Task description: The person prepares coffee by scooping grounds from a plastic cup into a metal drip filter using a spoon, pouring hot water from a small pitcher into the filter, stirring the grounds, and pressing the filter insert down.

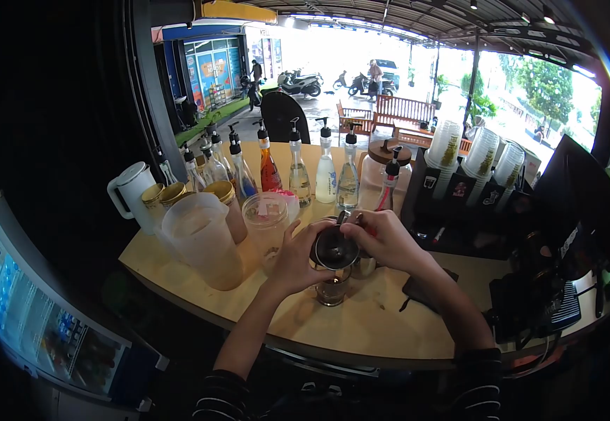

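A dark, round metal cup [336,248] with a shiny rim is held over the table, its mouth facing me. My left hand [298,256] is curved around its left side, the thumb along the lower edge. At its upper right, the fingers of my right hand [382,238] pinch near the rim, by a small metal piece whose kind I cannot make out. Below the cup a small clear glass [330,292] stands on the table; whether the two touch is hidden. Close to my left fingers is a clear plastic jar [266,223].
Several pump bottles [270,168] line the back of the wooden table [291,319]. To the left stand a large translucent pitcher [200,235] and a white jug [134,189]. On the right are stacked plastic cups [480,151], a dark monitor [572,189] and a black pouch [424,289].
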Tool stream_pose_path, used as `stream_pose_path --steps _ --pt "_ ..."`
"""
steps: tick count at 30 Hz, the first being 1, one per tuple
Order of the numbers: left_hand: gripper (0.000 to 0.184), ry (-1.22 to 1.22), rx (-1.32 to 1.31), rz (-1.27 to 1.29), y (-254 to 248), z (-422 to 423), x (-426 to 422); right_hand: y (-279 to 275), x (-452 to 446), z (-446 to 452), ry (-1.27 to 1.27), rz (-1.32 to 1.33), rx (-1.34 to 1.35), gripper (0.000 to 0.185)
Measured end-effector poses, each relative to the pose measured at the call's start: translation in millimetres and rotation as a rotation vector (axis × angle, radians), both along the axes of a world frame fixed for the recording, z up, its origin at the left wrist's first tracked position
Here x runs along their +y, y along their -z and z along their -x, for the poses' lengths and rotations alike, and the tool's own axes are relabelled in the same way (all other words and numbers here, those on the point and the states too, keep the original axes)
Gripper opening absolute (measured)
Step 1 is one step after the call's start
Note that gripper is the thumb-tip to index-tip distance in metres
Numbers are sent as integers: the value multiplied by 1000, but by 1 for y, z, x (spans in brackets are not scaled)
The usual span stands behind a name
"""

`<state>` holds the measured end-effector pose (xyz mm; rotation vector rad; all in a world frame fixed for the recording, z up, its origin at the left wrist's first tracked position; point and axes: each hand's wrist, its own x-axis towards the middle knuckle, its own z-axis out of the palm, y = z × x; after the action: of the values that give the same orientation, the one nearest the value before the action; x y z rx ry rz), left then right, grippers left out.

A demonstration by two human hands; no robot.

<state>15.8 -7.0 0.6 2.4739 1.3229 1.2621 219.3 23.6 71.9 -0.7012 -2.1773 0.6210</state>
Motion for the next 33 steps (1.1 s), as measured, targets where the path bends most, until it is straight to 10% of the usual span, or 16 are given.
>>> stream_pose_path --steps 9,16,33 --pt "85 11 -32 7 -5 0 -3 2 -14 -12 -1 45 -12 30" --pt "80 -28 -125 19 -14 1 6 17 -17 -47 55 143 648 24" --pt "79 16 -260 196 -24 5 11 158 -30 -67 142 -278 -123 19"
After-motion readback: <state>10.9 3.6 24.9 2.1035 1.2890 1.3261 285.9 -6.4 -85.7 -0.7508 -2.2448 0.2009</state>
